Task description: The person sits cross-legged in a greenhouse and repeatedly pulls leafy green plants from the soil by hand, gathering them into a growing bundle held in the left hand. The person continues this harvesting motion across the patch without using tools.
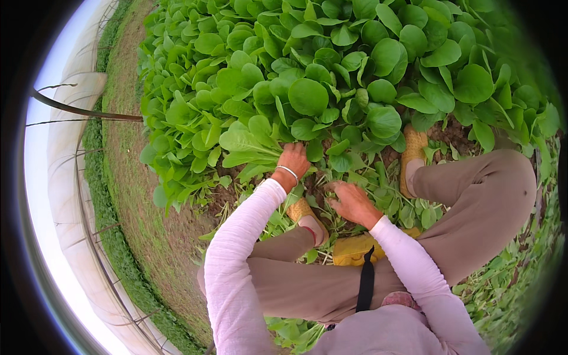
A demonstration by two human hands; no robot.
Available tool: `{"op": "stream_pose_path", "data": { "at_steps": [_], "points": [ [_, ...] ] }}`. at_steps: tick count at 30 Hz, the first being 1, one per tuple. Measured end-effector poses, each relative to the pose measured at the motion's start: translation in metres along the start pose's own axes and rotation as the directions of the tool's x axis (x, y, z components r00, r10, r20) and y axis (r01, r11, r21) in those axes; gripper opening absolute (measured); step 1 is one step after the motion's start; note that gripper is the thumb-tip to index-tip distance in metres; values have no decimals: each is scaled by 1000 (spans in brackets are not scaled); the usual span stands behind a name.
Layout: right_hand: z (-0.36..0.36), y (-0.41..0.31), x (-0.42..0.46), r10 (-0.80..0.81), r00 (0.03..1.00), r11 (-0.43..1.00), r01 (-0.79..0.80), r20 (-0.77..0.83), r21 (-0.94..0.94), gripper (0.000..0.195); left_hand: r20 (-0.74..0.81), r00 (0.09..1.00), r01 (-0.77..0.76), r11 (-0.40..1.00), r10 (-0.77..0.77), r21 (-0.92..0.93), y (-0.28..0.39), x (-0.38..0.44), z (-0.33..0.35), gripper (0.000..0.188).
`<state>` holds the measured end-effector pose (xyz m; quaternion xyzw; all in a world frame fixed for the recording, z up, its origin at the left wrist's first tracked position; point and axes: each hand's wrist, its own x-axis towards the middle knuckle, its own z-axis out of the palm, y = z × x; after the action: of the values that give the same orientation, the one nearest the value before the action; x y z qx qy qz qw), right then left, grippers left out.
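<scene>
My left hand [293, 164], with a silver bangle at the wrist, is closed around the stalks of a bunch of pale green leafy vegetables [246, 144] whose leaves point to the left. Beside it, my right hand [353, 203] is held over the soil with its fingers apart and slightly curled; I see nothing in it. Beyond both hands stands a dense bed of broad-leaved greens [308, 97]. Loose and trampled leaves [395, 199] lie on the soil between my feet.
My yellow shoes [413, 155] stand at the bed's edge, either side of my hands. A yellow object [355, 249] is beneath me, partly hidden. Picked leaves [501, 284] cover the ground at right. Left are a grassy dirt strip [133, 168], a green row and a plastic-covered tunnel frame [66, 177].
</scene>
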<state>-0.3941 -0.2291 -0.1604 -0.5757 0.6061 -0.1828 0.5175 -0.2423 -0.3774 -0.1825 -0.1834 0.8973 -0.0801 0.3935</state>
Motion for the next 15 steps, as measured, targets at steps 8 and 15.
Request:
{"op": "stream_pose_path", "data": {
  "at_steps": [8, 15],
  "points": [
    [8, 10, 11, 2, 1000, 999, -2, 0, 49, 30, -208, 978, 183, 532, -14, 827, -15, 82, 73, 48],
    [6, 9, 16, 55, 998, 998, -56, 19, 33, 30, -15, 901, -141, -261, -434, -955, -29, 109, 72, 43]
  ]
}}
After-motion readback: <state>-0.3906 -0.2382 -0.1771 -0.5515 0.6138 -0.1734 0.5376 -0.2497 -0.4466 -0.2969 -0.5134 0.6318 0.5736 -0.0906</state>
